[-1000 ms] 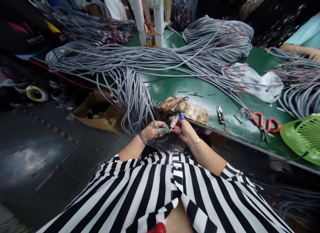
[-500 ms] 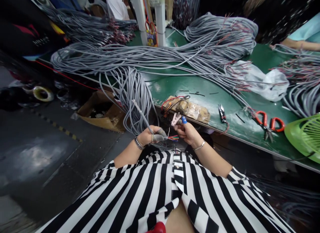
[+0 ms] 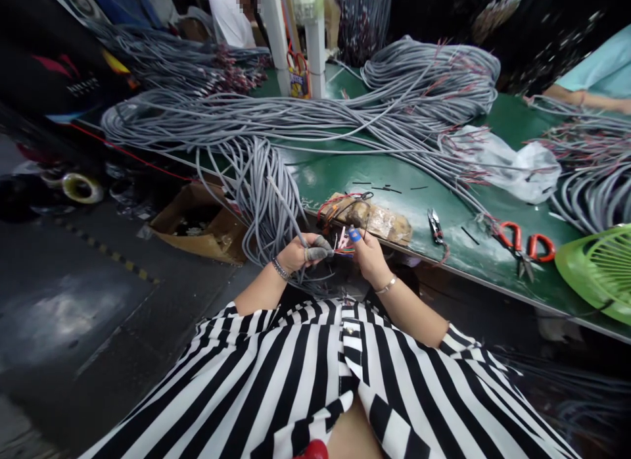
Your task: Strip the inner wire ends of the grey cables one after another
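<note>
My left hand, with grey finger covers, is closed around the end of a grey cable. Thin coloured wires fan out of that end towards my other hand. Blue tape wraps a fingertip of my right hand, whose fingers pinch the far ends of these wires. A pale pink clip-like piece shows just behind the wires, by the table edge. Beyond my hands, a taped block with red and black leads lies at the edge of the green table.
Grey cable bundles cover the table's back and hang over its edge. Nippers, orange-handled scissors and a green basket lie to the right. A cardboard box stands on the floor at left. Other people are across the table.
My right hand has come down onto the coloured wires and now pinches their ends. My left hand has shifted slightly right and up, still holding the cable.
</note>
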Tool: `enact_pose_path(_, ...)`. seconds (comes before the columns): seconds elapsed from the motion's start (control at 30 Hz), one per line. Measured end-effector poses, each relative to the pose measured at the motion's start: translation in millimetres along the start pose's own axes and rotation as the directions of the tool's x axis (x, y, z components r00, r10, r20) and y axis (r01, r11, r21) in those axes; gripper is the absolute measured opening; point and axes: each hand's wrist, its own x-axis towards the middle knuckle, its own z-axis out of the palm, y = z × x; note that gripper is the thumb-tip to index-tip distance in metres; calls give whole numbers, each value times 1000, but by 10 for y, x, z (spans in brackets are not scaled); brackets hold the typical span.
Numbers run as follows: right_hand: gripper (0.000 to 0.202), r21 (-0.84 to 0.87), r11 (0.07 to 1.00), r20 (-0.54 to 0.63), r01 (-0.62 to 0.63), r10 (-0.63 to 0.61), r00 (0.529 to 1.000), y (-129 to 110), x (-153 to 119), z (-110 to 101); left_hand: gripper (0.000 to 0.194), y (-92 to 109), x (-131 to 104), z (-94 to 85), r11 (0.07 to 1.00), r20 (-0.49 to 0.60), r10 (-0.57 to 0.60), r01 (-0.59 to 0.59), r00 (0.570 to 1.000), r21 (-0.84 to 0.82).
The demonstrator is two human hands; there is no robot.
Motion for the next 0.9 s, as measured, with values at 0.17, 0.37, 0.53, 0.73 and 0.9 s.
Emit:
enact_pose_path(0.17,57,101,984,95,-146,137,986,123,38,5,42,3,52,30,1000,56,-9,9,998,6)
enact_pose_path(0.37,56,187,966,126,-181,159,979,110,108,12,45,-21,64,30,998,84,-46,42,995,50)
enact_pose_path(0.53,56,199,970,77,-137,124,989,92,84,53,45,-12,66,52,995,93,-70,64,993,73)
enact_pose_path(0.73,65,187,956,141,-226,201,969,147,69,9,42,-85,-38,19,997,94,-71,67,993,46)
enact_pose_path(0.9,60,132,963,216,-234,203,955,172,1,-132,41,-153,-245,50,993,119,-113,109,986,41)
